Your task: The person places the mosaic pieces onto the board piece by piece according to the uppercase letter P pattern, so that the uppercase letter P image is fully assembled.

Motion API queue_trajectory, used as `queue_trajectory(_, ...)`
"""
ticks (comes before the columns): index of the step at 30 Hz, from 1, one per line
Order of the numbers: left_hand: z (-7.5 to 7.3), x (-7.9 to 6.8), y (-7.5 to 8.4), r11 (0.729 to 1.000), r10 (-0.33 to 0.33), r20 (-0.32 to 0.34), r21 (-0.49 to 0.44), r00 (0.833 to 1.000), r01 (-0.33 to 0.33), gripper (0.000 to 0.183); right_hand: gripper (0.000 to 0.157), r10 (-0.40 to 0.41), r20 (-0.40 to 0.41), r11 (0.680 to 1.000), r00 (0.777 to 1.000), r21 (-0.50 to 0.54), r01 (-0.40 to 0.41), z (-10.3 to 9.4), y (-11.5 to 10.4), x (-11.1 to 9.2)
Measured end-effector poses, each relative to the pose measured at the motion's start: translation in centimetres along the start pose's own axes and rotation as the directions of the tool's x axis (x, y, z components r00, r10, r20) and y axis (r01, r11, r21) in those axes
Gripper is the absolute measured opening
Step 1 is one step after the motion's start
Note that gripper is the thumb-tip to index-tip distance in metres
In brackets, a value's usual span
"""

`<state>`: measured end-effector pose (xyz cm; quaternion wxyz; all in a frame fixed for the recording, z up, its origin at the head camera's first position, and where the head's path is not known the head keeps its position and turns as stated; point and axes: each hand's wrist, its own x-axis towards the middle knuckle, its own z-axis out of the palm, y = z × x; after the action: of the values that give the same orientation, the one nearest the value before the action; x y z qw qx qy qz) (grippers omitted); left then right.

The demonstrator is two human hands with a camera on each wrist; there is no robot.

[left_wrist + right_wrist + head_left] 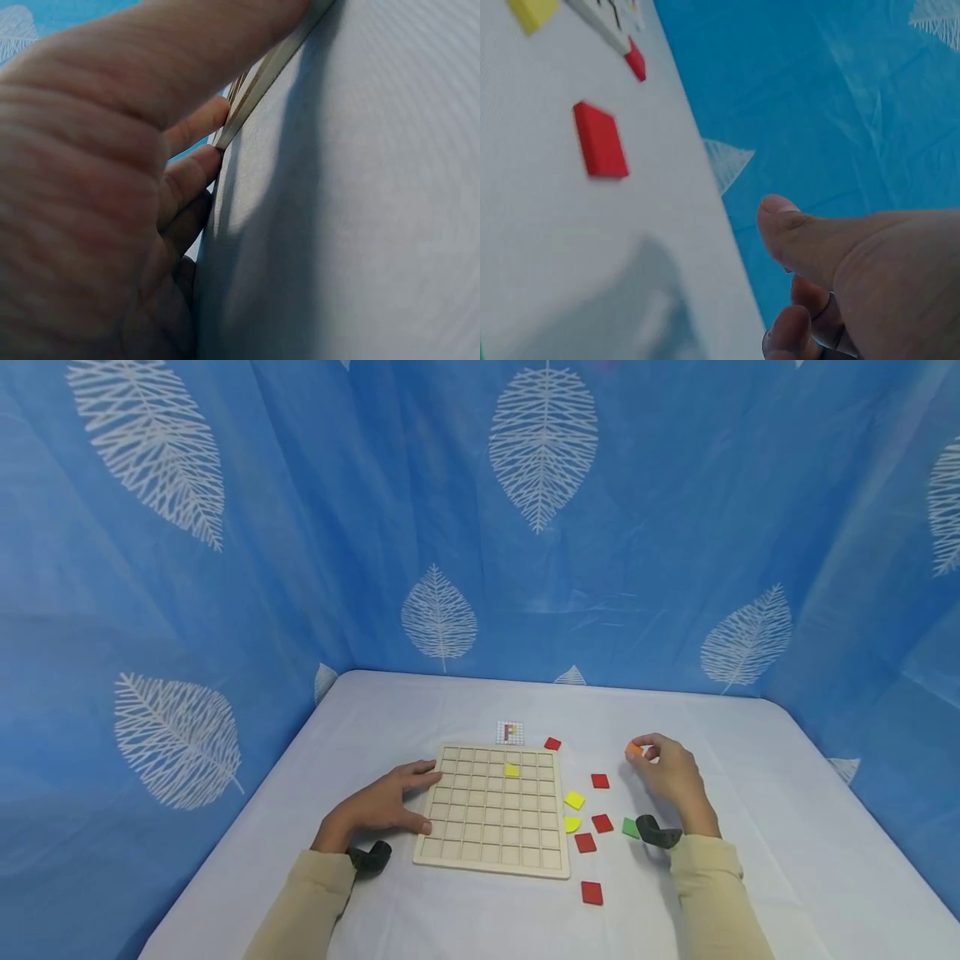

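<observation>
A pale wooden grid board point(476, 814) lies on the white table. My left hand point(382, 800) rests at its left side, fingers and thumb spread out; in the left wrist view the fingertips point(206, 161) touch the board's edge. One yellow piece point(512, 771) sits in a cell of the upper part. To the right of the board my right hand point(673, 777) pinches a small orange piece point(634, 749) between thumb and fingers, above the table. The right wrist view shows the thumb point(802, 236) and curled fingers, with the orange piece hidden there.
Between board and right hand lie several red square tiles point(600, 781), a yellow square tile point(574, 800), a rounded yellow piece point(572, 824) and a green tile point(631, 827). A small printed pattern card point(510, 732) lies behind the board. Blue leaf-print cloth point(637, 568) hangs around the table.
</observation>
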<state>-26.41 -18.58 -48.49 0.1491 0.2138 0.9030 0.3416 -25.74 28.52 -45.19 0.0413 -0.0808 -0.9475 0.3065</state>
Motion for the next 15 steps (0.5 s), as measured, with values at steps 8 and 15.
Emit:
queue_trajectory(8,0.0,0.1,0.3,1.0,-0.017,-0.01,-0.009,1.0,0.016,0.095,0.043,-0.052,-0.051,0.999,0.997,-0.009,0.052,-0.8,-2.6,-0.4)
queue_trajectory(15,-0.1,-0.1,0.2,1.0,0.002,0.005,-0.017,1.0,-0.002,0.096,0.038,-0.122,-0.137,0.989,0.983,0.072,0.133,-0.1,-5.4,-1.0)
